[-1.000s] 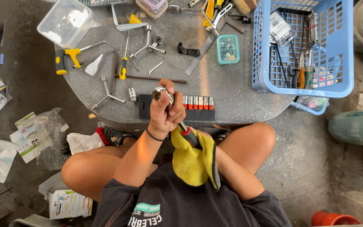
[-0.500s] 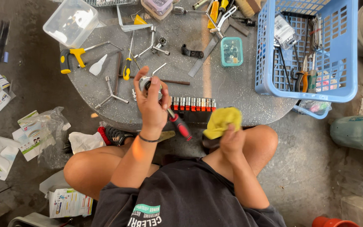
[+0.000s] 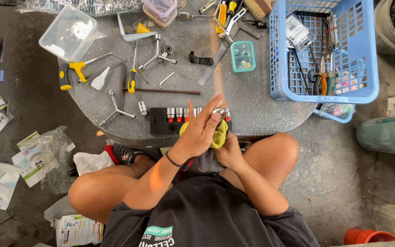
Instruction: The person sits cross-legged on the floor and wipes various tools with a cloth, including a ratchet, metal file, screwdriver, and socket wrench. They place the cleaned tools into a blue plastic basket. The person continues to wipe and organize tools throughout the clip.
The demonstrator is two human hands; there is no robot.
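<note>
My left hand (image 3: pixel 200 131) is raised over the near edge of the round grey table (image 3: pixel 261 100), fingers partly spread, gripping a shiny metal socket piece (image 3: pixel 219 111) at its fingertips. My right hand (image 3: pixel 228 153) sits just under it, holding a yellow cloth (image 3: pixel 220 135) pressed against the metal piece. Right behind both hands lies a black socket holder (image 3: pixel 163 122) with a row of red-banded sockets. A loose socket (image 3: pixel 142 108) sits to its left. Whatever the left palm covers is hidden.
On the table lie a three-way wrench (image 3: pixel 115 109), a yellow-handled hacksaw (image 3: pixel 72 73), a screwdriver (image 3: pixel 132 80), a long rod (image 3: pixel 165 90) and a small teal box (image 3: pixel 242 56). A blue basket (image 3: pixel 366 55) of tools stands at the right, a clear tub (image 3: pixel 69 33) at the left. Paper packets litter the floor.
My left hand has moved right and down with the metal piece. My right hand has brought the yellow cloth up against it, so both hands now meet at the table's edge.
</note>
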